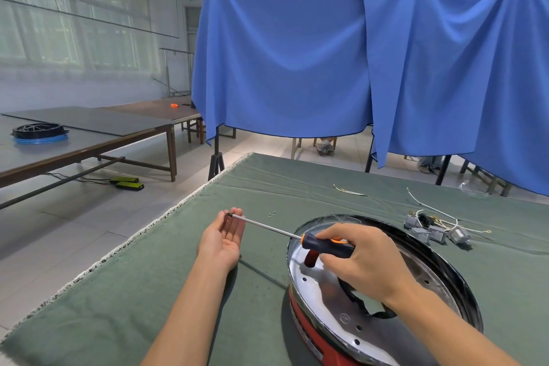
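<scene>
Blue drapes (297,53) hang behind a green-clothed table (148,291). The right grip (365,264) curls round the handle of a screwdriver (291,234), whose tip meets the fingertips of the left grip (222,238), palm up, fingers relaxed, clasping nothing. Beneath the right grip sits an upturned chrome-bottomed appliance (341,306); grey wired parts (433,232) lie beyond it.

No text can be read for sure. Near the front edge of the worktop, the metal plate (326,300) carries a small stamped round mark (344,319), but its sign is not clear. The red casing (298,316) below it has white print (310,343), too blurred to read.
</scene>
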`<action>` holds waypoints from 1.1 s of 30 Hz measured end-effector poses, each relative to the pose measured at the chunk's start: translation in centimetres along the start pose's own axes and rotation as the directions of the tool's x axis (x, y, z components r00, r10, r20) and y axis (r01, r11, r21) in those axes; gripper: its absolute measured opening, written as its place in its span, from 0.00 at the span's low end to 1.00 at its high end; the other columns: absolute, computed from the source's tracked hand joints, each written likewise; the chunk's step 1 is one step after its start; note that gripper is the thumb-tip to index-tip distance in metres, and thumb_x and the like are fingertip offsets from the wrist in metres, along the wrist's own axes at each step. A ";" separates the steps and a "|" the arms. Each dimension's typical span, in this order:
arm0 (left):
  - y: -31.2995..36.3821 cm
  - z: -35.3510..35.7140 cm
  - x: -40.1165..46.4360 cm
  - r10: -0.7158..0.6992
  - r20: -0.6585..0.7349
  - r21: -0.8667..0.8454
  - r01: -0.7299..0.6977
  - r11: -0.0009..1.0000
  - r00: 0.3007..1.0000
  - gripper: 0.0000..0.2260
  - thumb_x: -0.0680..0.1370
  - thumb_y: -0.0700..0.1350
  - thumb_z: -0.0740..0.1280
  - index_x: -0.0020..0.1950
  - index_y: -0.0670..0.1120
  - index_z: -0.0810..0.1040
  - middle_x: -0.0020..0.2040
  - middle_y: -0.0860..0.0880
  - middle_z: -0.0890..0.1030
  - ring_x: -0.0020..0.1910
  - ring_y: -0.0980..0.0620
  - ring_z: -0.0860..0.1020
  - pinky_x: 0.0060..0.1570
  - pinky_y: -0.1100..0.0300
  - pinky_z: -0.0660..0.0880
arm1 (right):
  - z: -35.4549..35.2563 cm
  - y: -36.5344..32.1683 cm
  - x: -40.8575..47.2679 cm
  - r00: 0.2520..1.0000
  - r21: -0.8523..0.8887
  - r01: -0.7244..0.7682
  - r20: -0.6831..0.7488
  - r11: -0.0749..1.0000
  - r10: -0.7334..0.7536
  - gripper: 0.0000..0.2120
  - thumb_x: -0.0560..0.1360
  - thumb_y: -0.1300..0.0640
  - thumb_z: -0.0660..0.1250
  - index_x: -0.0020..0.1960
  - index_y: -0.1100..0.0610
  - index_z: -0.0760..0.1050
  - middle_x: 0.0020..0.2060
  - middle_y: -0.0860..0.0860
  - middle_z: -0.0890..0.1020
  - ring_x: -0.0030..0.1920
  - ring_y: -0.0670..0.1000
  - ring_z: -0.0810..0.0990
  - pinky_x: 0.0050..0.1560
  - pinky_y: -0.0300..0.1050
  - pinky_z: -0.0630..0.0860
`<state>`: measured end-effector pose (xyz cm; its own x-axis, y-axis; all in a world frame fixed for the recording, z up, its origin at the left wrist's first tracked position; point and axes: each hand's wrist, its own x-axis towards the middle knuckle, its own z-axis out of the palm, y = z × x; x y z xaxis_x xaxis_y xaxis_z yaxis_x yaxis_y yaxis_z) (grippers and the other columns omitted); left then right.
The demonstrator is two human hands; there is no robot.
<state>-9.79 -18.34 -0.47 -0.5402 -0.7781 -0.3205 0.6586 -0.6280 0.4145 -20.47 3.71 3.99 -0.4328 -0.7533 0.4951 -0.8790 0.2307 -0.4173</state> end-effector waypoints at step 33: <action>-0.3 0.0 -0.1 0.055 -0.019 0.087 -0.053 0.995 0.998 0.10 0.82 0.40 0.60 0.42 0.40 0.74 0.28 0.46 0.82 0.26 0.54 0.82 0.26 0.61 0.79 | -0.5 -0.2 -0.2 0.997 -0.114 0.057 -0.045 0.992 -0.062 0.13 0.61 0.51 0.66 0.45 0.42 0.82 0.33 0.38 0.81 0.33 0.42 0.75 0.35 0.37 0.73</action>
<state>-9.95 -18.04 -0.60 -0.4932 -0.8115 -0.3135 0.6385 -0.5824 0.5030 -20.30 4.10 4.40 -0.3858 -0.7380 0.5537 -0.9192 0.2560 -0.2992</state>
